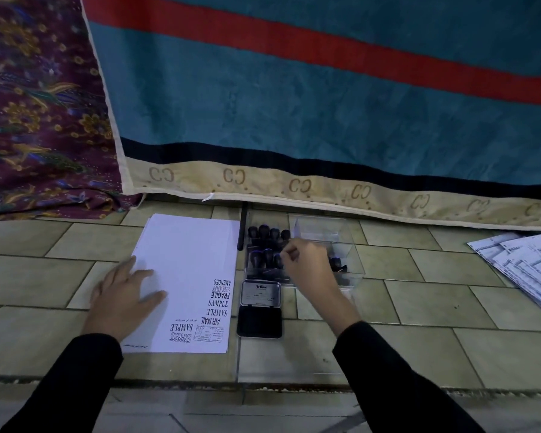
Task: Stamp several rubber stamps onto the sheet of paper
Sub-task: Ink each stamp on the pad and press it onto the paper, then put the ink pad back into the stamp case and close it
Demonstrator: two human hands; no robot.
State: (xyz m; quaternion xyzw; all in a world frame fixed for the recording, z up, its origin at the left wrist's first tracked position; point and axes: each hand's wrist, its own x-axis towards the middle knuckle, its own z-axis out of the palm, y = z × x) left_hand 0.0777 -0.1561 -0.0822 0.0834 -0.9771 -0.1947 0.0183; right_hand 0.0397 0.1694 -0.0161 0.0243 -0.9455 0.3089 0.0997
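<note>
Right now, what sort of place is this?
Probably a home, working on the floor: pale tiled floor, a teal blanket with a red stripe hanging down to it, a purple floral cloth beside that. The sheet of paper and ink pad lie straight on the tiles.

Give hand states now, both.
Left hand: open, flat on the sheet of paper.
Right hand: curled over the rubber stamps in the clear box; grip cannot be told.

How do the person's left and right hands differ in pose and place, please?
The left hand has straight fingers; the right hand has curled ones. The left hand rests on the sheet of paper; the right hand is over the clear box of rubber stamps. Both show black sleeves.
</note>
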